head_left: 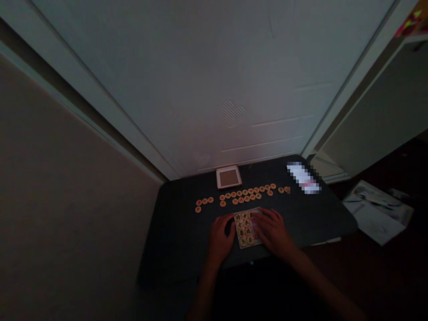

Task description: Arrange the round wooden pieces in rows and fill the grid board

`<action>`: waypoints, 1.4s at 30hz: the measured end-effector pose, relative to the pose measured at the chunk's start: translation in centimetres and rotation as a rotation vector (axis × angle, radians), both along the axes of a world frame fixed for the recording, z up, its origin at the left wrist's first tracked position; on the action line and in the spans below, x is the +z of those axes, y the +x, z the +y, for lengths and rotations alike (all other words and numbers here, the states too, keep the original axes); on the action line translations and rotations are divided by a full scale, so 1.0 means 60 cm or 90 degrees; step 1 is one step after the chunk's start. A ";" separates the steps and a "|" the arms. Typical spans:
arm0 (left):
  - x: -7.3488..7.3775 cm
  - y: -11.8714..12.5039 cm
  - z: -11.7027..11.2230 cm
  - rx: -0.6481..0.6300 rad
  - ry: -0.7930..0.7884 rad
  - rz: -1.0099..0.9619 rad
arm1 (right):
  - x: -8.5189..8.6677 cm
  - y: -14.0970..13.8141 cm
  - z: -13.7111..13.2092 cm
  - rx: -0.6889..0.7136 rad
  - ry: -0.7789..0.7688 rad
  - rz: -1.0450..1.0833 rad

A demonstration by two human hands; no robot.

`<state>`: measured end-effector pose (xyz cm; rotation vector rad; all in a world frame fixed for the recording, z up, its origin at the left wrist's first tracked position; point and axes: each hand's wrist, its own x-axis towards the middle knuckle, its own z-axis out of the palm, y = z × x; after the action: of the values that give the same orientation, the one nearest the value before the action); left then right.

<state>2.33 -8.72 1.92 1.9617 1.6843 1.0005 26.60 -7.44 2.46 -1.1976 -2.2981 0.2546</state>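
A small square box (248, 231) filled with round wooden game pieces lies near the front edge of a dark table (177, 232). My left hand (222, 236) rests against the box's left side, fingers curled. My right hand (273, 229) lies over the box's right side, fingers spread flat on it. Beyond the box, several round pieces (247, 193) marked in red and black lie in loose rows across the table. A short group of red-marked pieces (203, 202) sits to the left.
The box's empty lid or tray (228, 177) lies at the table's back edge by a pale door (214, 89). A blurred white item (303, 177) sits at the back right. Papers (376, 211) lie on the floor at right. The room is dim.
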 end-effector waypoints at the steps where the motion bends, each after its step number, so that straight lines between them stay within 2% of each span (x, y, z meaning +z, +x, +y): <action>1: 0.000 0.000 0.000 0.001 0.001 0.002 | -0.002 0.003 -0.001 -0.003 0.002 0.008; 8: -0.001 -0.001 0.002 0.001 -0.003 0.008 | -0.025 0.050 0.004 -0.066 -0.005 0.062; 14: 0.000 -0.001 0.005 0.006 0.006 0.013 | -0.054 0.099 0.020 -0.123 0.029 0.032; 24: -0.005 -0.002 0.011 0.026 -0.007 -0.001 | -0.066 0.101 0.021 -0.141 0.033 0.001; 29: 0.014 -0.016 0.038 0.017 -0.012 0.006 | -0.061 0.101 0.020 -0.134 0.025 0.001; 35: 0.041 -0.027 0.088 -0.006 0.072 0.121 | -0.060 0.101 0.020 -0.136 0.028 0.016; 42: 0.055 -0.029 0.122 -0.028 0.079 0.221 | -0.060 0.100 0.020 -0.139 0.031 0.026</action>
<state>0.61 -1.39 5.22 2.3537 1.7797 0.8010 32.57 -6.23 -1.13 -1.3907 -2.1051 0.1410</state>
